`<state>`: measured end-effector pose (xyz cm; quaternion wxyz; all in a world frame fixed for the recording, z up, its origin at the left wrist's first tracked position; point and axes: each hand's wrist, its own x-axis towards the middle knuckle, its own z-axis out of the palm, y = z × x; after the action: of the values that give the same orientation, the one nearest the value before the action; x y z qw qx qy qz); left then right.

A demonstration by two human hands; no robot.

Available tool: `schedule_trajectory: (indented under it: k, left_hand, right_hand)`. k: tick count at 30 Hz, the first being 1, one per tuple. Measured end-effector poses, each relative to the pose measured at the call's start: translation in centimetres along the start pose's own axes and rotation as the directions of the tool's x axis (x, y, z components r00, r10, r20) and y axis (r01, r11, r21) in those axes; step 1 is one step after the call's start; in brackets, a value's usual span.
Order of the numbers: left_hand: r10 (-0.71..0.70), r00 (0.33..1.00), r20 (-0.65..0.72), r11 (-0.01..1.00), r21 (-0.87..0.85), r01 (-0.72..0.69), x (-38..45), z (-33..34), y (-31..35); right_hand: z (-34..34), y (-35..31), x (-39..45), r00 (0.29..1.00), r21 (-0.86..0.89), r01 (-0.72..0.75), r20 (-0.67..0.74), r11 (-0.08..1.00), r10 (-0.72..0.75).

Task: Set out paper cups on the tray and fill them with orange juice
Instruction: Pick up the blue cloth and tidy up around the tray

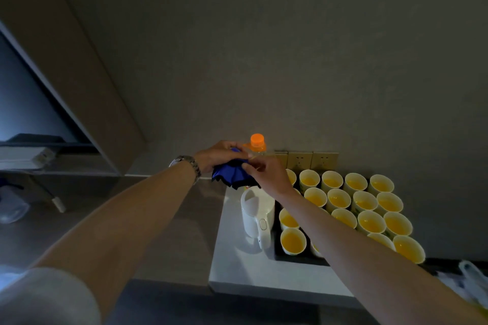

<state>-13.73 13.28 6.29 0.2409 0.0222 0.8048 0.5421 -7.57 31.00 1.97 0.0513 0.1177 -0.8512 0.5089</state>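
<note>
From the head view, both hands meet above the back left corner of the white counter (237,266), working a blue cloth (229,173) edged in black. The left hand (219,154) has its fingers curled over the top of the cloth, gripping it, while the right hand (266,174) pinches the cloth's near edge between thumb and fingers; held between 2 hands like this, the cloth looks to be getting folded or bunched, probably to wipe up after pouring, though that is a judgement. Just behind the hands the orange juice bottle (257,144) stands upright against the wall with its orange cap on, which suggests the pouring is finished. The paper cups (369,221) sit packed rim to rim on the black tray (298,258) at the right of the counter, and every cup whose inside shows holds juice; the right forearm hides a few. A white kettle (257,215) stands just left of the tray, touching or nearly touching it, handle toward the camera. The wall sockets (311,159) are behind the tray. The task seems essentially complete.
</note>
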Motion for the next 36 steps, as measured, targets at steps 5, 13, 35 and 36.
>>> schedule_trajectory:
  k: [5, 13, 35, 36]
  left_hand:
    - [0.006, 1.000, -0.011, 0.999, 0.033, -0.005, 0.3, 0.3, 1.2]
    - [0.076, 0.996, -0.053, 0.997, 0.010, -0.076, -0.2, 0.7, 3.3]
    - [0.158, 0.979, 0.128, 0.987, 0.003, -0.160, -2.6, 1.3, 4.4]
    - [0.146, 0.982, 0.123, 0.986, 0.066, -0.154, -2.3, 1.5, 4.2]
  right_hand:
    - [-0.6, -0.4, 1.0, 0.999, -0.189, 0.041, 0.026, 0.981, -0.037]
    - [-3.7, -3.8, 1.8, 0.971, 0.270, -0.203, 0.182, 0.941, 0.157]
    - [-8.6, -6.7, 5.0, 0.938, 0.502, -0.315, 0.294, 0.805, 0.184]
    - [-8.7, -6.8, 5.1, 0.933, 0.523, -0.340, 0.294, 0.782, 0.208]
